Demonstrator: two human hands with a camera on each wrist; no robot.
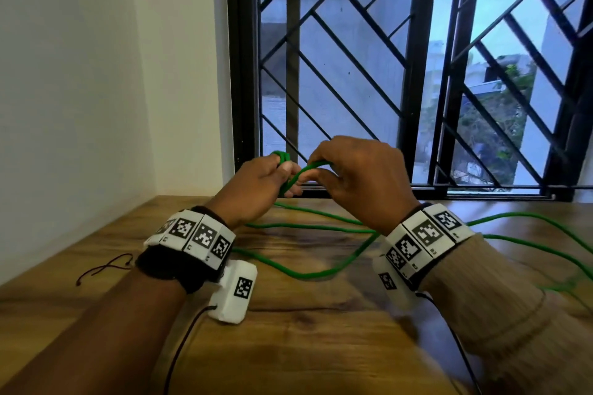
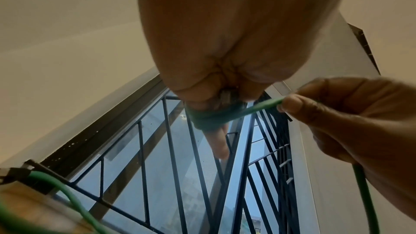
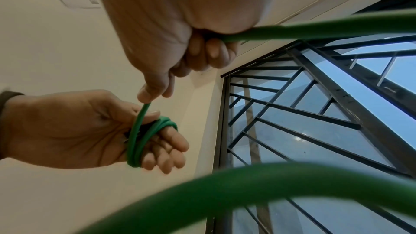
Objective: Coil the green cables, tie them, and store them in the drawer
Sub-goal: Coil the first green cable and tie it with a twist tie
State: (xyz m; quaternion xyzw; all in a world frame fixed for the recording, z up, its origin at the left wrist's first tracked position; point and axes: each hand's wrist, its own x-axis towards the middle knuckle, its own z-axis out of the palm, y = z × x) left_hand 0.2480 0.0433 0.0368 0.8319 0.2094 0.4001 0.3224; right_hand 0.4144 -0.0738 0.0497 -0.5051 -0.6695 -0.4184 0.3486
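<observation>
A long green cable [image 1: 321, 272] sprawls in loose loops over the wooden table [image 1: 288, 337] and runs off to the right. Its near end is wound in a few turns as a small coil [image 3: 144, 138] round the fingers of my left hand [image 1: 282, 175], with the thumb pressing on the turns. My right hand [image 1: 324, 170] is close beside it. The right thumb and forefinger pinch the cable [image 2: 263, 107] a short way from the coil, and the other right fingers [image 3: 209, 51] curl round the strand behind. Both hands are raised above the table near the window. No drawer is in view.
A thin dark string [image 1: 102, 266] lies on the table at the left near the white wall [image 1: 80, 90]. A window with a black diagonal grille [image 1: 369, 74] stands right behind the hands. White marker bands sit on both wrists.
</observation>
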